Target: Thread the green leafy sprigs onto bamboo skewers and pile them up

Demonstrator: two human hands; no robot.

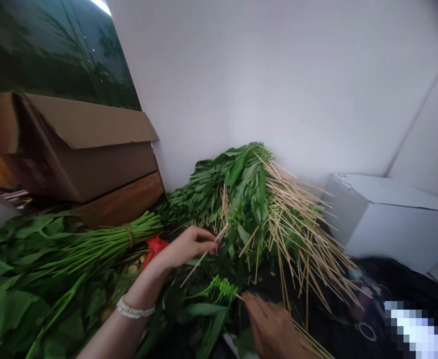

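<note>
My left hand (192,245), with a beaded bracelet at the wrist, is closed in a pinch on a thin wooden skewer (194,271) near the middle of the leaf pile. In my right hand (273,326), low in the view, is another skewer (239,297). Its far end carries a bunch of green stems (223,289), apparently wound or threaded onto it, with long leaves (207,310) hanging below. More loose skewers (312,341) stick out beneath my right hand. Behind both hands rises a heap of leafy greens (237,174) with many skewers (297,224) fanned over its right side.
At left lies a tied bunch of green stalks (107,249) with broad leaves, beside a red plastic bag (154,248). A cardboard box (103,164) stands behind it. A white box (402,224) is on the right, near black plastic (398,279). A white wall (264,75) closes off the back.
</note>
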